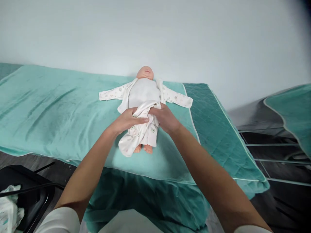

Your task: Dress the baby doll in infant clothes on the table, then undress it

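Over the doll, your left hand and right hand grip printed cloth, apparently gathering it; keep both holds even.

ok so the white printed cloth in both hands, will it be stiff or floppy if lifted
Probably floppy: the white printed cloth bunches into folds between the left hand and right hand, and its lower end lies limp beside the doll's feet. It looks thin, so likely light for its size. Given those soft folds, it would probably crumple rather than roll.
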Demonstrator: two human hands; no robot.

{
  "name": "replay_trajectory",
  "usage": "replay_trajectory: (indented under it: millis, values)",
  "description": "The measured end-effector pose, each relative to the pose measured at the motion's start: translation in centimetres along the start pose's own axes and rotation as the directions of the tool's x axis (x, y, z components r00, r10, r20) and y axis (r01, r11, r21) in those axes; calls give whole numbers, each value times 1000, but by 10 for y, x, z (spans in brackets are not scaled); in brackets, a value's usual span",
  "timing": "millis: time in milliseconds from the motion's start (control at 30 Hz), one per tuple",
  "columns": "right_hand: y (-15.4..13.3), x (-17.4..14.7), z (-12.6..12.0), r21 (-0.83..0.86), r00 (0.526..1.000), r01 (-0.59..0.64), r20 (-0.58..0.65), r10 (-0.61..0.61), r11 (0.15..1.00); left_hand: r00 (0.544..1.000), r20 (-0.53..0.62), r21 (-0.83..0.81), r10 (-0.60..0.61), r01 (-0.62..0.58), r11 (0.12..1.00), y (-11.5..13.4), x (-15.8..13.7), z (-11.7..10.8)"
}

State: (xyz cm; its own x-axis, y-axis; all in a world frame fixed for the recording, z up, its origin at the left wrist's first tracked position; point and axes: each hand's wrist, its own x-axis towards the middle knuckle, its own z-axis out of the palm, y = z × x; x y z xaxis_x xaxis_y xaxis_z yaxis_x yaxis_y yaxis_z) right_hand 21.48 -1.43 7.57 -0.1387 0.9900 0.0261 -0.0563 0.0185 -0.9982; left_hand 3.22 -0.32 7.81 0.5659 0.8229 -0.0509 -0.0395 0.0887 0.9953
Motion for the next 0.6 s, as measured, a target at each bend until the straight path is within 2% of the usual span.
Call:
replay_trajectory:
  millis: [100,167,233,300,367,433,500,600]
  values:
    - [0,-2,-2,36,999,-13,52,11,999,992,-123,-176,1,-22,984,-5,3,3]
    - [-4,-6,-5,27,987,-64,150,59,998,984,-175,-280,19,-68,958,-10,6,4]
    - [-9,-9,-9,-68,958,-124,253,138,990,981,-192,-332,30,-93,939,-15,9,5]
    - [-12,-11,-10,-188,935,-153,289,203,970,979,-200,-350,33,-103,931,-17,11,6]
    - [-10,-11,-9,-185,947,-154,254,198,971,980,-196,-350,17,-87,933,-17,10,7]
    - [-5,-9,-8,-52,974,-133,177,140,990,984,-180,-311,2,-59,948,-15,8,7]
    - [3,-6,-6,78,993,-84,94,76,993,987,-161,-215,5,-40,976,-10,5,7]
    - [10,-3,-4,92,1000,-17,26,14,996,998,-61,-24,8,-9,1000,0,-2,5]
